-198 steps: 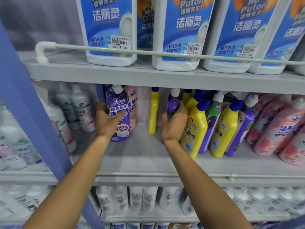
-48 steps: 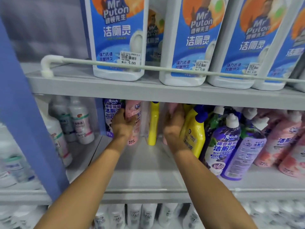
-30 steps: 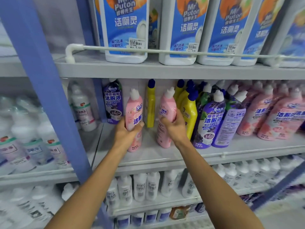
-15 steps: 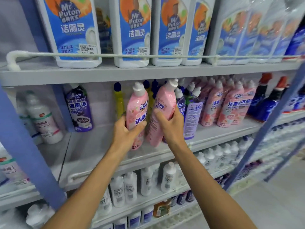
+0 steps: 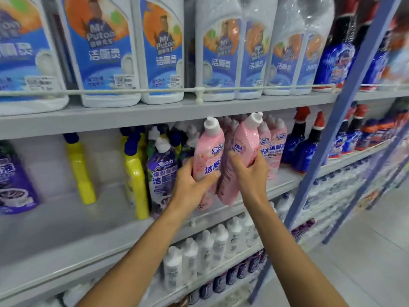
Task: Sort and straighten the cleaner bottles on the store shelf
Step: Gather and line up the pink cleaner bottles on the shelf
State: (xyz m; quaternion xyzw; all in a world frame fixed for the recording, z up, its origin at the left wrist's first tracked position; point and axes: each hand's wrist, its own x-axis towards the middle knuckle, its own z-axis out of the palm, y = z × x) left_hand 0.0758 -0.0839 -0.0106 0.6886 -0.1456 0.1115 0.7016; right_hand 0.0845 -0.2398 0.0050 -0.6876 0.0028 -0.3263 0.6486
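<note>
Bare shelf [image 5: 110, 207] lies between two yellow bottles [image 5: 135, 173]; pink row [image 5: 274, 147] stands packed.

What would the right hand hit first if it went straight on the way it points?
Most likely the pink row standing just behind its bottle; the right hand points up and into the shelf there. Depth is unclear, so the gap cannot be judged.

The left pink bottle [image 5: 209, 149], with a white cap and blue letters, is almost upright in the left hand [image 5: 190, 187]. The right pink bottle [image 5: 244, 140] is just beside it and tilts to the right in the right hand [image 5: 252, 173]. Both are lifted off the shelf [image 5: 66, 229].
</note>
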